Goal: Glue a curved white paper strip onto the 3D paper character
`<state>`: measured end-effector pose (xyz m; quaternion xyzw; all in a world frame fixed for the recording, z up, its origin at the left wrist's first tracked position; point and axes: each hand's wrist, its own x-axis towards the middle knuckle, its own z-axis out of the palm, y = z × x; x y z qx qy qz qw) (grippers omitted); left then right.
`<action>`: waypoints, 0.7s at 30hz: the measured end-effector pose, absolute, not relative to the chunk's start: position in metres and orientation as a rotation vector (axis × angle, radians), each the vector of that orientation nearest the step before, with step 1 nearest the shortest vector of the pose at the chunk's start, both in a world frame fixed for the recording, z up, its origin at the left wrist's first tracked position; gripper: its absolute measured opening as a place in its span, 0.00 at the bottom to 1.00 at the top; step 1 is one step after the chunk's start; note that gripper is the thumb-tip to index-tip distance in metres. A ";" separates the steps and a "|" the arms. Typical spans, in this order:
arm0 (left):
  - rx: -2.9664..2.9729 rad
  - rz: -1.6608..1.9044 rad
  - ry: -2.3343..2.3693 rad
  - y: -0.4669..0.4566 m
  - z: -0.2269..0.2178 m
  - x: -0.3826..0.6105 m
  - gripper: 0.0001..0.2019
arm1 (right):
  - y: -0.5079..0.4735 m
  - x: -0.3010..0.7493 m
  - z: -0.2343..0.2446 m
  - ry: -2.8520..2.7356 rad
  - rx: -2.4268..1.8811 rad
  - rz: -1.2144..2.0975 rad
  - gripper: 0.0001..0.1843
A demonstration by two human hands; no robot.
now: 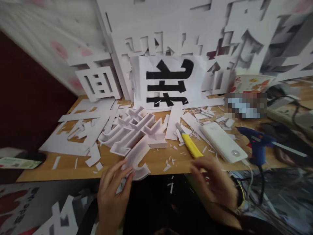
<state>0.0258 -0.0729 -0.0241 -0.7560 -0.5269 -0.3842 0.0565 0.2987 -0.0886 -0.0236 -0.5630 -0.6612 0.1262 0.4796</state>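
Note:
My left hand point(113, 186) grips the near end of a white hollow raised-edge character point(133, 130), with fingers on its side wall and thumb at the curved edge. The piece lies on the table, its end reaching over the front edge. My right hand point(216, 182), a little blurred, is above the table's front edge with fingers loosely curled and nothing visible in them. Just beyond its fingertips lies a yellow utility knife point(192, 145), blade pointing away. Behind the piece stands a paper sheet point(168, 81) printed with a black character turned sideways.
A white power bank point(223, 142) and a blue hot glue gun point(256, 142) with a glue stick lie to the right, cables trailing down. White offcuts point(93, 130) and scraps litter the wooden table point(146, 163). A finished white character point(96, 81) and cut boards lean behind; a paper tub point(251, 83) stands right.

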 end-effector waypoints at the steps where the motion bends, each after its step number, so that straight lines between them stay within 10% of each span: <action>1: -2.289 -1.152 -1.624 -0.073 -0.026 0.026 0.09 | -0.076 0.281 -0.022 -1.621 -1.237 0.395 0.05; 21: -2.507 -0.838 -2.067 -0.062 -0.023 0.017 0.06 | -0.021 0.242 -0.091 -2.093 -1.046 1.039 0.12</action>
